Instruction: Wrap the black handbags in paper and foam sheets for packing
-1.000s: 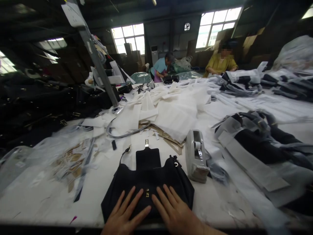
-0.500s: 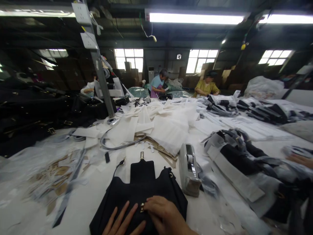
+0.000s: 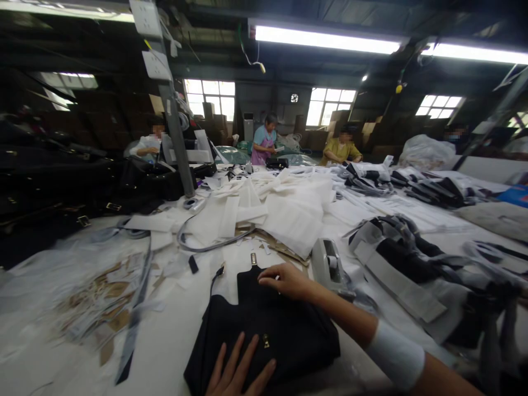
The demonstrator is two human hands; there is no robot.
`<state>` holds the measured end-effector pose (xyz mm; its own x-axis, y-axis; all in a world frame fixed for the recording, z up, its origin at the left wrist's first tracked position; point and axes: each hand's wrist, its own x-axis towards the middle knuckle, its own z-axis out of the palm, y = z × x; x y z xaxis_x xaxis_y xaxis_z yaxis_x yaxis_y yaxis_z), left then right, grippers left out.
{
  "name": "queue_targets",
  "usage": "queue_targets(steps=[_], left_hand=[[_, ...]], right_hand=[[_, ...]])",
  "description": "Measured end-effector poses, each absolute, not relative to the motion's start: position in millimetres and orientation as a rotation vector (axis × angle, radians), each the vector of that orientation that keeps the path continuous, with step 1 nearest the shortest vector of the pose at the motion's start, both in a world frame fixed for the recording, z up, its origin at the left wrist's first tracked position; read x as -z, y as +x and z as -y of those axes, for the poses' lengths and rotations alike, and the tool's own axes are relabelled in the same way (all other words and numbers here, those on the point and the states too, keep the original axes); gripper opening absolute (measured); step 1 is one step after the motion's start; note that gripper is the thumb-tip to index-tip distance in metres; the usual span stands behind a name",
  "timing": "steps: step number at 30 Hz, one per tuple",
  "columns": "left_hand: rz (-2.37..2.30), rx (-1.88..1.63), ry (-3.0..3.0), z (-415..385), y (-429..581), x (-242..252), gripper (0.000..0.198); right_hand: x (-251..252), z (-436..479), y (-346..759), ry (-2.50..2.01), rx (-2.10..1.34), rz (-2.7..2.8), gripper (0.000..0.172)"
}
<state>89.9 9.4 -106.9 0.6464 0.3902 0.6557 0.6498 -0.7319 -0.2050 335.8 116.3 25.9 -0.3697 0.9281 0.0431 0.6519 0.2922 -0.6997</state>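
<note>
A black handbag point(image 3: 231, 319) lies on the white table before me, its flap laid open away from me with a gold metal piece point(image 3: 253, 259) at the tip. My left hand point(image 3: 239, 368) rests flat on the bag's front, fingers spread. Between my hands a small gold clasp point(image 3: 266, 341) shows on the front panel. Over the right side of the flap is my right hand point(image 3: 289, 281), its fingers curled together; what they hold, if anything, is hidden. A white sleeve band point(image 3: 396, 352) covers part of my right forearm.
A tape dispenser point(image 3: 330, 264) stands right of the bag. White wrapping sheets point(image 3: 292, 214) are piled beyond it. Wrapped black straps point(image 3: 400, 264) lie at right, paper scraps point(image 3: 107, 297) at left. A metal post point(image 3: 177, 132) rises at left. Several co-workers sit or stand across the table.
My right hand has left the gold clasp and moved up to the flap, uncovering the clasp. My left hand stays flat on the bag. The view has shifted, so the bag appears farther right.
</note>
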Motion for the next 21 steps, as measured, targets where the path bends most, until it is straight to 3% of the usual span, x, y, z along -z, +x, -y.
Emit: queue_targets(steps=[4, 10, 15, 21], left_hand=[[0.875, 0.778, -2.587, -2, 86, 93, 0.053], [0.975, 0.712, -2.699, 6, 86, 77, 0.060], [0.976, 0.632, -2.724, 7, 86, 73, 0.073], [0.968, 0.661, -2.703, 7, 85, 71, 0.070]], right_hand=[[-21, -62, 323, -1.354, -1.004, 2.210, 0.023], [-2, -38, 312, -1.478, -0.646, 2.379, 0.013], [-11, -38, 297, -1.446, -0.303, 2.663, 0.018], [-17, -38, 276, -1.736, -0.318, 2.702, 0.025]])
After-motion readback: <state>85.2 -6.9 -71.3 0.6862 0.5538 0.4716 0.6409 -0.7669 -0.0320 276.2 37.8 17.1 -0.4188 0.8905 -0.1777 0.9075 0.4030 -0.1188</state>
